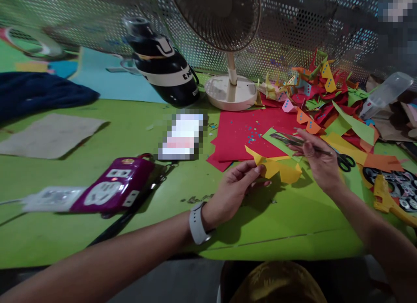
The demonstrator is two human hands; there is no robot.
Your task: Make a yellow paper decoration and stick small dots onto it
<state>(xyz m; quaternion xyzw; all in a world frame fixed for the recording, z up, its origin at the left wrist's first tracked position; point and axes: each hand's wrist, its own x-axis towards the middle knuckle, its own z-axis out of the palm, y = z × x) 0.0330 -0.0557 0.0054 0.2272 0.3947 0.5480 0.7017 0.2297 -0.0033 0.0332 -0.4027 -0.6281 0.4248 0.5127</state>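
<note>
My left hand (239, 181), with a grey watch band on its wrist, pinches a folded yellow paper cutout (278, 169) by its left end, just above the green table (247, 240). In my right hand (321, 161) is a pair of metal tweezers (288, 139), pointing left. Their tips are over a light green paper piece (276, 142) and a red sheet (241, 124). Tiny blue and green paper dots (253, 135) are scattered on the red sheet. The tweezers and the yellow cutout are apart.
Scissors (345, 162) lie right of my right hand, near a yellow glue gun (384, 196). Colourful paper cutouts (325, 85) pile up behind. A fan (228, 92) and black bottle (167, 72) stand at the back; a phone (182, 135) and purple power strip (119, 179) are left.
</note>
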